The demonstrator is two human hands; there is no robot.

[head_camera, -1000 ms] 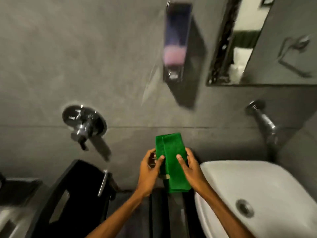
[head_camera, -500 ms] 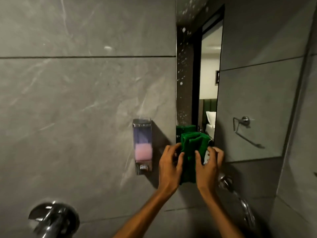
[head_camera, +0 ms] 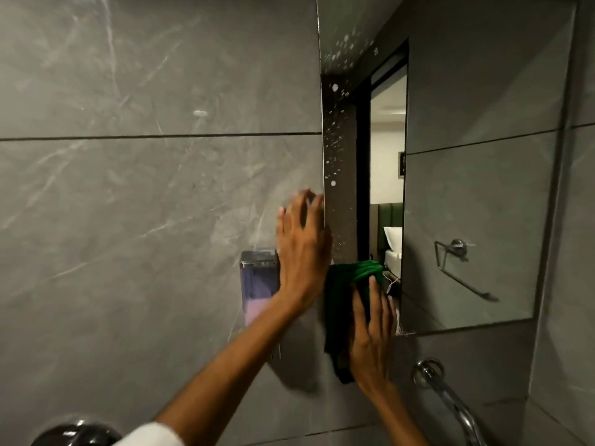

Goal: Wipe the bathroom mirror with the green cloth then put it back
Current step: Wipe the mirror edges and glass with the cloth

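Observation:
The bathroom mirror (head_camera: 476, 194) hangs on the grey tiled wall, with white water spots along its left strip. My right hand (head_camera: 372, 336) presses the green cloth (head_camera: 341, 291) flat against the mirror's lower left corner; part of the cloth hangs below the mirror's edge. My left hand (head_camera: 302, 249) is raised with fingers spread, empty, at the mirror's left edge, partly covering the wall beside it.
A wall-mounted soap dispenser (head_camera: 259, 288) with pink liquid sits just left of my left hand. A chrome tap spout (head_camera: 450, 400) sticks out below the mirror at the right. A chrome valve (head_camera: 74, 434) shows at the bottom left.
My left hand let go of the cloth and rose to the mirror's left edge. My right hand now holds the cloth alone, pressed on the mirror's lower left corner.

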